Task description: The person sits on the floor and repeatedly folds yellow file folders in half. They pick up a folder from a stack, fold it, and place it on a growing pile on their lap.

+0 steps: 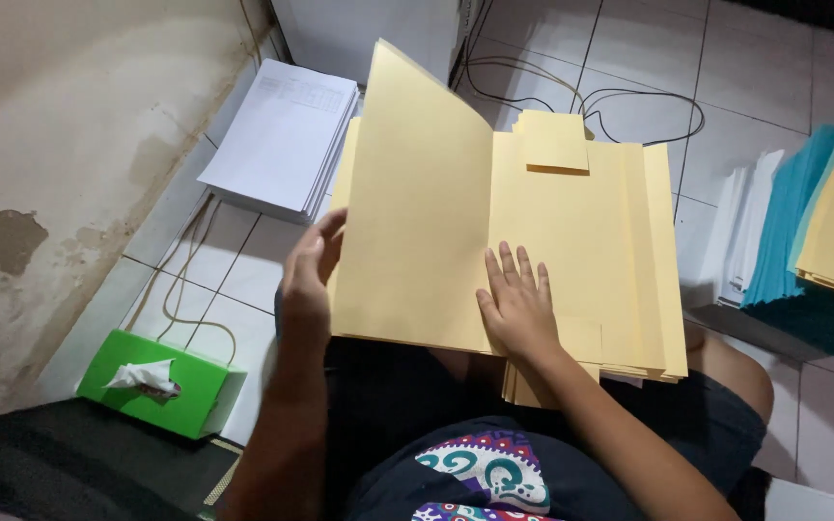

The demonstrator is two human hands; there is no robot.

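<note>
White tiled floor (755, 77) beside a stained, peeling wall (50, 174). On the lap, a stack of pale yellow paper folders (620, 270), top folder cover (417, 212) lifted and standing open to the left. Left hand (313, 265) curled around the left edge of that raised cover, fingers gripping it from behind. Right hand (518, 304) spread flat, palm down, fingers apart, pressing on the inner page of the open folder just right of the fold, holding nothing. Small yellow flap (554, 142) sticking up at the top of the stack. Behind the raised cover, on the floor, a stack of white printed sheets (282, 135). Green tissue box (161, 386) with a tissue poking out, low left near the wall. Black cables (620, 101) looped across the tiles at top. Far right, more stacked folders in teal and yellow (822, 222) next to white papers (740, 232).
</note>
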